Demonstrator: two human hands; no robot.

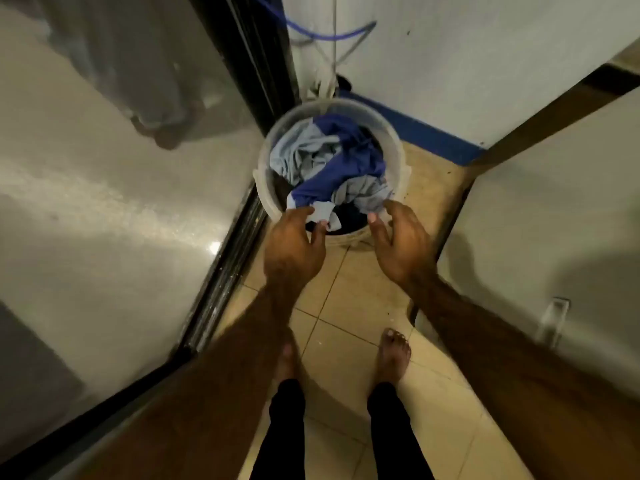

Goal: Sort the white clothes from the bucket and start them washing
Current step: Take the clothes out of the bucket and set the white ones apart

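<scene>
Sorting looks barely begun: over the clothes bucket on the floor, the right hand hovers spread and empty, the left hand touches a pale cloth, grip unclear; next, pinch and lift it.

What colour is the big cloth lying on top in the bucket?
The cloth is deep blue, among paler grey-blue clothes; head view shows it.

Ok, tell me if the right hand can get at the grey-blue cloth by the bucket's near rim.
Probably yes. The right hand hovers open at the near rim of the bucket, and the grey-blue cloth lies uncovered on top, beside its fingertips.
</scene>
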